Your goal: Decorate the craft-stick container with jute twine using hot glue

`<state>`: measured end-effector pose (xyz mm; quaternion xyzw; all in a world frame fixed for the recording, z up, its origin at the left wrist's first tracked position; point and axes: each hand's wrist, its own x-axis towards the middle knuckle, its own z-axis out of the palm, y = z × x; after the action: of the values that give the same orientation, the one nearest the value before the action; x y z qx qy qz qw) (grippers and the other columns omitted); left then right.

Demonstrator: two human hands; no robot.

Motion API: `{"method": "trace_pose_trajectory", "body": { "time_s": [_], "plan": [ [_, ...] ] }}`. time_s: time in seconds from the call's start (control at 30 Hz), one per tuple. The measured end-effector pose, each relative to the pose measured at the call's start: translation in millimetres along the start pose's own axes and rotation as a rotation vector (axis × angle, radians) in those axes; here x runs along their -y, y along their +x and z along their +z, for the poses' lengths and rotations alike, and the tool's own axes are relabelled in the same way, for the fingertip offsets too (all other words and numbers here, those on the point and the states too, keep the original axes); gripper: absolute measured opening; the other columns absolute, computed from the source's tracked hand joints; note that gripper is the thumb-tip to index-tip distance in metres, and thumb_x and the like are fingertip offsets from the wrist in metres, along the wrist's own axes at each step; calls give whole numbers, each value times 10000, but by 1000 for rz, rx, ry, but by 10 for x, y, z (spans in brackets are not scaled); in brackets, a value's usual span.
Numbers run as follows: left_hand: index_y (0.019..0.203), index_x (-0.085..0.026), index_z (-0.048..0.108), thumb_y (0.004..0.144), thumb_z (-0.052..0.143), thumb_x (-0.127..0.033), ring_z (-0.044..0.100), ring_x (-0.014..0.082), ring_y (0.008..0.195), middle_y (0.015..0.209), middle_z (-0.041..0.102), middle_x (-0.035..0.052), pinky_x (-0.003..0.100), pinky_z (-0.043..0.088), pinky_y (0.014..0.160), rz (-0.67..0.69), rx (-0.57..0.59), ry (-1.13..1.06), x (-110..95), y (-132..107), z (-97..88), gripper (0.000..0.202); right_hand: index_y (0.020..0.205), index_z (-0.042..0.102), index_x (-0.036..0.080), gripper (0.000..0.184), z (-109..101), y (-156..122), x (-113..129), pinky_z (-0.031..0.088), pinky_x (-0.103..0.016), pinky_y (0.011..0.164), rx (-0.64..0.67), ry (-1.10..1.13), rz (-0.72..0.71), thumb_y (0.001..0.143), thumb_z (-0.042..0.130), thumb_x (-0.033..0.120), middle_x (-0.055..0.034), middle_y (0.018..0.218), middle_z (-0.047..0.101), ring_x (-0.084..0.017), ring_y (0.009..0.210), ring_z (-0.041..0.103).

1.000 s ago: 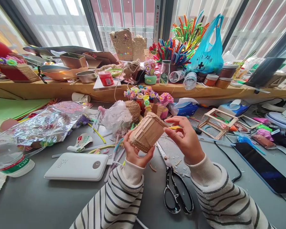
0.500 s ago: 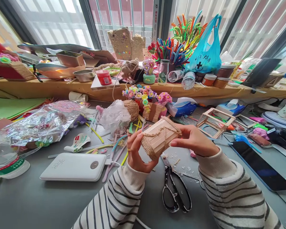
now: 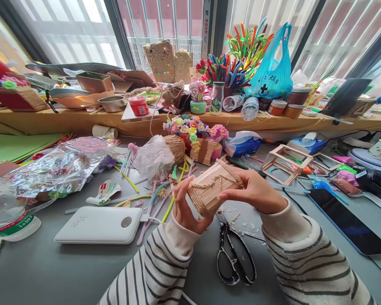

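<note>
Between my hands, above the table, is a small barrel-shaped craft piece (image 3: 213, 186) made of pale wooden sticks. Twine is wound round both of its ends, and a loose strand crosses the sticks. My left hand (image 3: 188, 207) grips the lower left end, with fingers behind and thumb below. On the upper right end, my right hand (image 3: 254, 190) holds the piece, its thumb lying along the sticks. The far side of the piece is hidden. Just below it, black-handled scissors (image 3: 233, 254) lie on the grey table.
A white power bank (image 3: 100, 225) lies left of my arms, and a black phone (image 3: 346, 220) lies right. Behind are a twine ball (image 3: 174, 148), a plastic bag (image 3: 154, 156), and a wooden stick frame (image 3: 285, 163). A cluttered ledge (image 3: 130, 124) runs along the windows.
My right thumb has slid a little left along the sticks, and my right wrist has shifted slightly. The craft piece stays in both hands, barely moved.
</note>
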<state>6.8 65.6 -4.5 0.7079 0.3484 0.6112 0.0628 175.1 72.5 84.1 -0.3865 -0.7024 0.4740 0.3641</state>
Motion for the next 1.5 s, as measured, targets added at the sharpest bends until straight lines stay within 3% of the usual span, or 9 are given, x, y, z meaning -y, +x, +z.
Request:
{"method": "trace_pose_trajectory", "body": {
  "time_s": [0.17, 0.37, 0.53, 0.73, 0.87, 0.97, 1.1, 1.23, 1.5],
  "plan": [
    [1313, -273, 87, 477, 752, -337, 357, 312, 1170, 1276, 328, 122, 471, 319, 960, -279, 266, -241, 8, -21, -74, 1070, 841, 636, 163, 287, -19, -2, 27, 452, -290, 746, -108, -286, -1, 625, 669, 348, -41, 878, 581, -169, 830, 557],
    [1168, -169, 372, 608, 630, -436, 470, 288, 1067, 1114, 514, 122, 406, 373, 897, -617, 372, -717, 95, 103, -156, 672, 739, 627, 162, 179, -28, -58, 117, 417, -265, 794, 28, -419, -136, 645, 666, 310, -38, 913, 544, -151, 879, 517],
    [1125, -166, 431, 541, 697, -367, 549, 268, 930, 977, 605, 83, 358, 420, 792, -735, 449, -748, -11, 114, -144, 672, 742, 627, 160, 180, -3, -44, 105, 426, -268, 775, 80, -426, -132, 648, 661, 310, -42, 905, 545, -156, 876, 519],
    [1070, -170, 474, 552, 701, -367, 576, 239, 870, 941, 625, 66, 324, 440, 745, -898, 353, -872, -43, 86, -94, 599, 853, 599, 162, 356, 102, 0, 35, 423, -324, 809, -183, -447, -127, 603, 676, 403, -63, 956, 548, -186, 902, 517],
    [1073, -165, 510, 592, 659, -419, 562, 278, 936, 989, 613, 82, 367, 439, 780, -1005, 351, -1179, -12, 109, -83, 564, 1050, 494, 185, 521, 150, 9, -21, 413, -356, 849, -383, -391, -208, 625, 648, 446, -73, 1071, 514, -199, 992, 489],
    [1088, -169, 518, 666, 602, -401, 526, 273, 1019, 1023, 611, 79, 379, 410, 845, -1070, 355, -1385, 21, 122, -120, 489, 1021, 507, 212, 413, 126, -5, -16, 426, -335, 834, -471, -313, -250, 678, 615, 416, -52, 1053, 517, -172, 970, 501],
    [1088, -132, 518, 733, 533, -387, 479, 268, 1088, 1061, 597, 93, 416, 318, 955, -1069, 262, -1500, 62, 125, -167, 438, 792, 586, 195, 179, 107, -26, 38, 459, -269, 674, -346, -332, -269, 710, 601, 353, -26, 838, 557, -129, 775, 531],
    [1103, -89, 497, 749, 508, -396, 511, 252, 1043, 1044, 597, 117, 401, 321, 965, -1045, 175, -1554, 24, 150, -163, 469, 764, 597, 180, 130, 158, -11, 42, 438, -255, 606, -174, -409, -270, 713, 606, 300, -21, 758, 567, -114, 688, 508],
    [1175, -76, 430, 764, 500, -304, 470, 243, 1107, 1028, 610, 110, 375, 321, 983, -1160, 18, -1468, -25, 183, -143, 475, 698, 570, 169, 90, 222, 27, -57, 430, -251, 587, -206, -410, -257, 732, 589, 251, -14, 712, 564, -103, 640, 501]
  ]
}}
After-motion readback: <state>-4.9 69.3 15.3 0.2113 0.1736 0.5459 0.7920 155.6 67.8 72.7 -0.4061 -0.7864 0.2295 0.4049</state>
